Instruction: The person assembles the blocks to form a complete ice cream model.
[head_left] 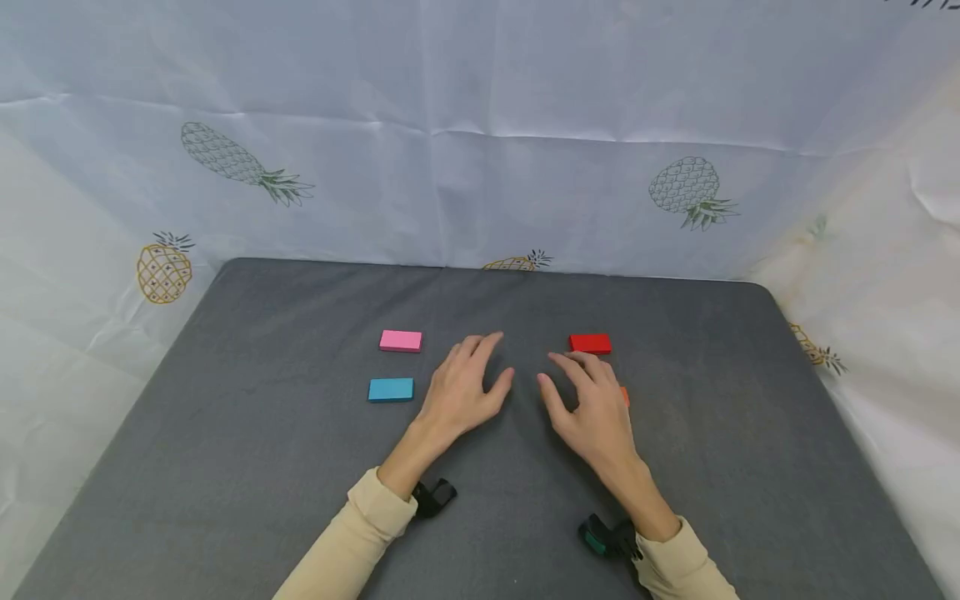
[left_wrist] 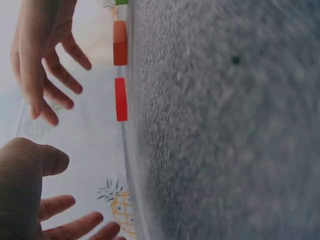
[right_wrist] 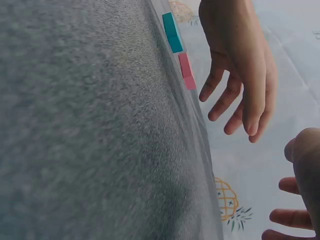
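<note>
In the head view, your left hand and right hand are above the grey bench, fingers loose, thumbs wide, holding nothing. The pink block and the blue block lie left of your left hand; your right hand partly covers the red block and hides most of the orange block. Behind hangs a pineapple-printed cloth. In the left wrist view, a green block is cut by the top edge. In the right wrist view, the blue and pink blocks lie in line.

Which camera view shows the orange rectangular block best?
The left wrist view: the orange rectangular block appears there unobstructed, with two of its faces visible. The head view shows only a sliver past the bare right hand, which hides the rest. The right wrist view doesn't show it.
</note>
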